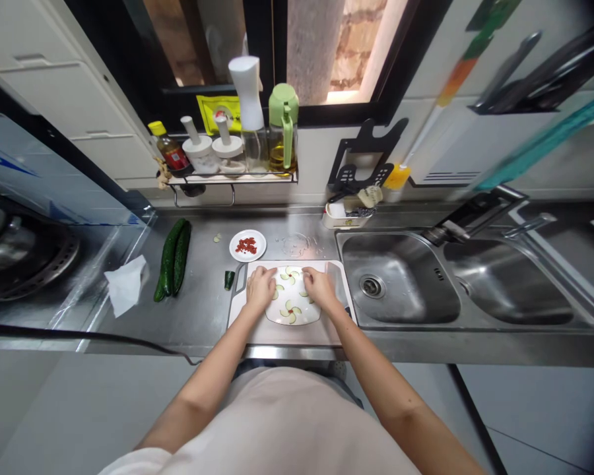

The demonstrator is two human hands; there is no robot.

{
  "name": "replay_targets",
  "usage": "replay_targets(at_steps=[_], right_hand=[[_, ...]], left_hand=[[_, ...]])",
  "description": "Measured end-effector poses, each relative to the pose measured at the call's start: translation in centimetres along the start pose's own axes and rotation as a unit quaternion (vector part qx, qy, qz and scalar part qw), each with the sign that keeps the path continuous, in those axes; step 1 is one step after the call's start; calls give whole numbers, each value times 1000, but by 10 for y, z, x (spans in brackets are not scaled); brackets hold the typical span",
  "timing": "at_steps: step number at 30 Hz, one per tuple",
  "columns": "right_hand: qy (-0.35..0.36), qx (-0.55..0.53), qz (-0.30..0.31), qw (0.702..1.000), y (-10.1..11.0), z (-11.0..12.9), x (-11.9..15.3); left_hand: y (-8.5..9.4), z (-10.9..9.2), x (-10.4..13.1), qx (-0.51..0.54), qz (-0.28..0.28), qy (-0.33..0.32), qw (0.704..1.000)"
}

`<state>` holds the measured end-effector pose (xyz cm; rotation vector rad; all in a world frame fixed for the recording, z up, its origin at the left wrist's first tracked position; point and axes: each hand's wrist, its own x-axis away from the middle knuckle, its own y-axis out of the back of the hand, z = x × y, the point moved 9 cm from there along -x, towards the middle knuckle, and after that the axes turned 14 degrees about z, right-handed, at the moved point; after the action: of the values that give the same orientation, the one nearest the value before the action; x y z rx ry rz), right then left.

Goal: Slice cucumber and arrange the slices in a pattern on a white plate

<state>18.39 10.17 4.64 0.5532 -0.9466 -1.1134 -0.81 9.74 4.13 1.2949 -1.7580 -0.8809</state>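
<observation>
My white plate [304, 317] lies on the board [257, 336], its pale-green slices [290, 313] fanned into pinwheels, the top and bottom ones red at the centre. The dish [233, 249] behind holds red bits [246, 245]; the green-capped bottle [278, 158] has yellow liquid inside. I reach forward, left hand [260, 288] and right hand [320, 288] curled over opposite sides; whether my fingers pinch anything, I cannot tell.

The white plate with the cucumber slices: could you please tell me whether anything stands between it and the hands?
Nothing visible stands between them: the left hand is at the left side of the white plate, the right hand at its right side.
</observation>
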Motion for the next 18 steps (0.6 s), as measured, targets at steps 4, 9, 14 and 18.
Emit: replay_targets(at_steps=[4,9,14,18], right_hand=[[-2,-51,-47,998,20,-23,17],[-13,-80,-49,995,18,-50,43],[-72,-73,4,995,-8,-72,63],[-84,-83,34,992,-26,-74,71]], left_hand=[[8,28,15,98,-41,18,994],[-3,61,34,223,-40,64,972],[-32,76,49,328,8,100,939],[-47,75,57,370,34,103,923]])
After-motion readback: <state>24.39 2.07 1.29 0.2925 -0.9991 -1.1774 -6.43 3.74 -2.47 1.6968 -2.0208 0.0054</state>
